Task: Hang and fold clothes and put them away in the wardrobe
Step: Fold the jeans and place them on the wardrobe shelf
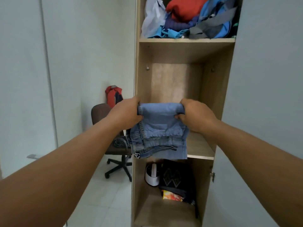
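Folded light-blue jeans [159,131] hang in front of the middle compartment of a narrow wooden wardrobe [213,89]. My left hand [127,113] grips the fold's left end and my right hand [194,114] grips its right end. The jeans' lower edge droops over the front of the middle shelf [200,147], which is otherwise bare.
The top shelf holds a loose heap of clothes [188,18] in red, blue and grey. The bottom compartment has a white cap [152,175], dark clothing [177,177] and a colourful packet. A brown office chair [113,141] with a red garment stands to the left, on a white tiled floor.
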